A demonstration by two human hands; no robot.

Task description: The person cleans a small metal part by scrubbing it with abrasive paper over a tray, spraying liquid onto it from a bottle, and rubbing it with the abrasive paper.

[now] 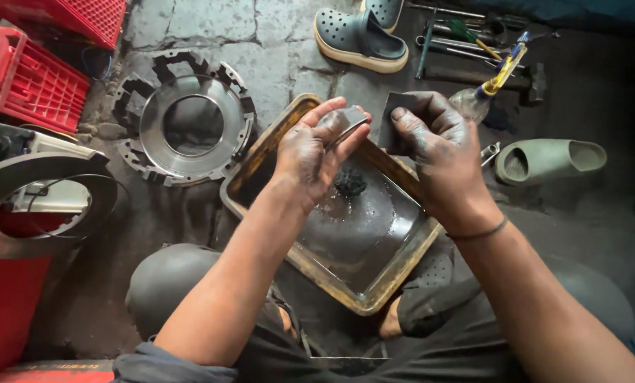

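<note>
Upper left of frame: red plastic crates (37,67) stacked at the edge; no labels legible. Below them, left edge: a dark metal ring (44,206) lying over a red container. Upper centre-left: a toothed clutch plate (186,128) flat on the stone floor.

Centre: a rusty yellow-rimmed rectangular tray (395,266) holding dark oily liquid, with a black scrubbing wad (349,181) lying in it.

Your left hand (310,156) is above the tray's upper rim, fingers curled and pressed around a small grey metal part (346,120); thumb on top.

Just beside it, your right hand (438,152) pinches a dark square of abrasive sheet (395,120) between thumb and bent fingers, its edge near the part. Whether they touch: cannot tell.

Upper right: a dark clog (360,39), loose hand tools (466,35), a squeeze bottle (498,74). Right: a grey-green slipper (551,159).
</note>
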